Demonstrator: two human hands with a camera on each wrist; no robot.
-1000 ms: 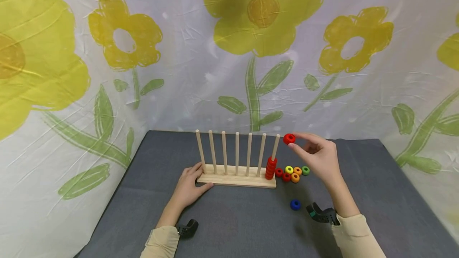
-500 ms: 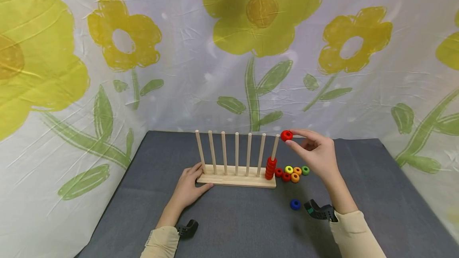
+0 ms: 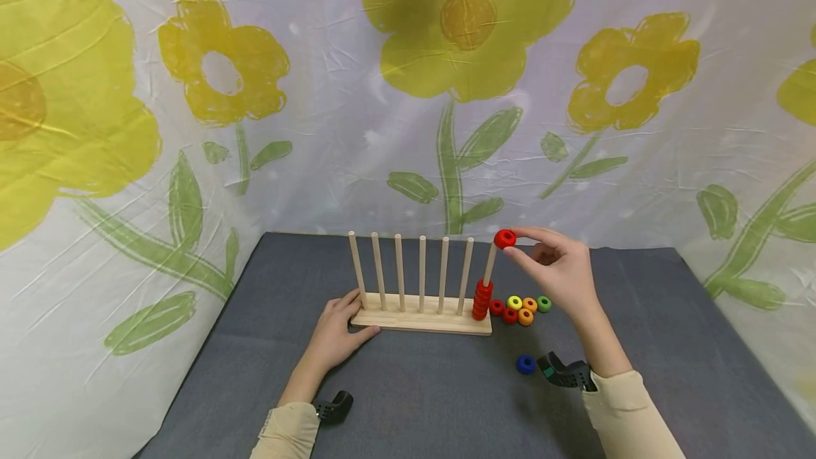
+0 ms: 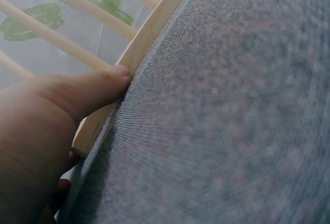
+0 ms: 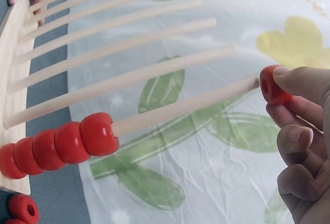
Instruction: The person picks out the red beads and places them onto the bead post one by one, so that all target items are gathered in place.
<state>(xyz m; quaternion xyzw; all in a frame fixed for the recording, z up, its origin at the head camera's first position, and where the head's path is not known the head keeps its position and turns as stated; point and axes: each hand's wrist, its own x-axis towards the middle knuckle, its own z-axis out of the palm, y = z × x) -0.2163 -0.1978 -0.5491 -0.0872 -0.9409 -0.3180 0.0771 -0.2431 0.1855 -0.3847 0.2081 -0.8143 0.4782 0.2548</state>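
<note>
My right hand (image 3: 562,269) pinches a red bead (image 3: 505,239) between thumb and fingertips. The bead is at the top of the rightmost peg (image 3: 489,265); in the right wrist view, the held red bead (image 5: 275,85) has its hole facing the peg tip, a small gap apart. Several red beads (image 5: 69,141) are stacked low on that peg. The other pegs of the wooden peg stand (image 3: 421,322) carry no beads. At the stand's left end, my left hand (image 3: 336,331) grips the base, its thumb (image 4: 105,86) along the front edge; its other fingers are mostly hidden.
Right of the stand lie loose beads: red (image 3: 509,315), yellow (image 3: 514,302), orange (image 3: 525,316) and green (image 3: 543,304). A blue bead (image 3: 525,365) lies nearer on the grey cloth (image 3: 421,395). A flower-patterned curtain (image 3: 325,183) hangs behind the table.
My right hand has moved left and slightly up, bringing the red bead from beside the rightmost peg to its tip. The left hand and the stand have stayed in place.
</note>
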